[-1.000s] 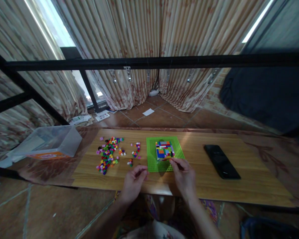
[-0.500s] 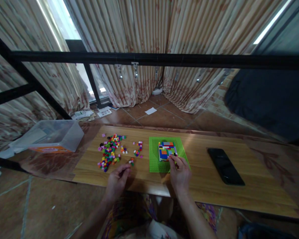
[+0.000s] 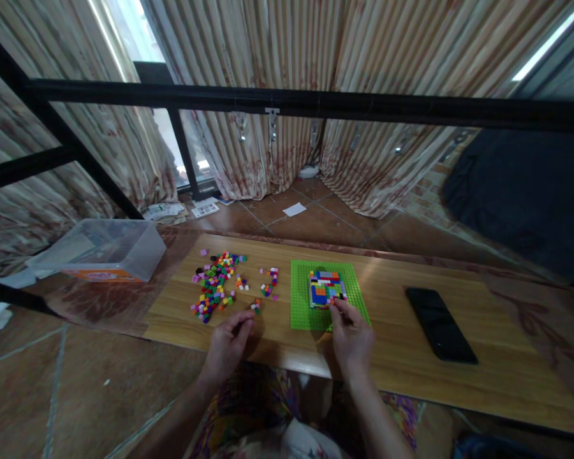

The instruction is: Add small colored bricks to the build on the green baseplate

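Note:
A flat block of many-coloured building bricks sits on a green studded baseplate. My right hand reaches over the plate's front right part, thumb and forefinger pinched on a small building brick at the block's front edge. The fingertips hide most of that brick. To the left, my left hand hovers low over the table's front, its thumb and fingers pressed together; whatever they hold, if anything, is too small to make out. A few loose bricks lie just beyond its fingertips.
On the left of the wooden table spreads a heap of small coloured bricks, with a smaller cluster beside it. A black phone lies at right. Beyond the left end stands a clear plastic box. A black rail crosses behind.
The whole view has shifted slightly, so the table and its things appear a little farther right. Both hands keep nearly the same places, the right still at the brick block's front edge.

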### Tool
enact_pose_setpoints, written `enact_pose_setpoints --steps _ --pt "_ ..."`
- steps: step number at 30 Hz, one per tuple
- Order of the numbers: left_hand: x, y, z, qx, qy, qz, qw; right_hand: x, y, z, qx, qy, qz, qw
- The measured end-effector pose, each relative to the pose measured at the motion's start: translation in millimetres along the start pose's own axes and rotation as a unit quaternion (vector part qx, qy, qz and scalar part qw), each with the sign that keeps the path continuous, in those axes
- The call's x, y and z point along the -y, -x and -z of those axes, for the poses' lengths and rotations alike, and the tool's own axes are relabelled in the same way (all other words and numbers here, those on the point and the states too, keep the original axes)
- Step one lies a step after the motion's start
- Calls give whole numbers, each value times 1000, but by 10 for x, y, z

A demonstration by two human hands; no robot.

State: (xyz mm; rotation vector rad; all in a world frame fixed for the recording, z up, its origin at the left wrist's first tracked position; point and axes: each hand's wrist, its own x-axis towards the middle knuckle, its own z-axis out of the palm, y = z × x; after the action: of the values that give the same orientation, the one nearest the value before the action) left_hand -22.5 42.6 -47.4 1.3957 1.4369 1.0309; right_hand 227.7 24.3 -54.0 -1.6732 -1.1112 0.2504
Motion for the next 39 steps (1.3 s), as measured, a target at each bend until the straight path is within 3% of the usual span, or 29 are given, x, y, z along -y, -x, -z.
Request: enact_pose_setpoints --steps 6,11,22,26,29,33,36,39 --pt "-42 17 -10 -2 7 -2 1000 9 30 1 7 89 76 993" --pt "-23 20 -6 5 5 -12 1000 -2 78 10 27 210 154 965" --pt "45 22 -7 3 3 -14 1000 -17 60 143 86 355 229 902" --pt "40 11 -14 -1 36 -1 999 29 7 191 98 340 240 904" --pt "55 -3 11 -5 48 2 999 78 -13 205 72 316 218 920" --pt "77 -49 97 -37 -46 -60 996 187 43 141 35 245 196 949" --pt "54 -98 139 -43 -134 -127 982 312 165 -31 105 153 207 960" --pt "17 -143 112 -12 -194 -176 965 449 320 -293 197 105 202 954"
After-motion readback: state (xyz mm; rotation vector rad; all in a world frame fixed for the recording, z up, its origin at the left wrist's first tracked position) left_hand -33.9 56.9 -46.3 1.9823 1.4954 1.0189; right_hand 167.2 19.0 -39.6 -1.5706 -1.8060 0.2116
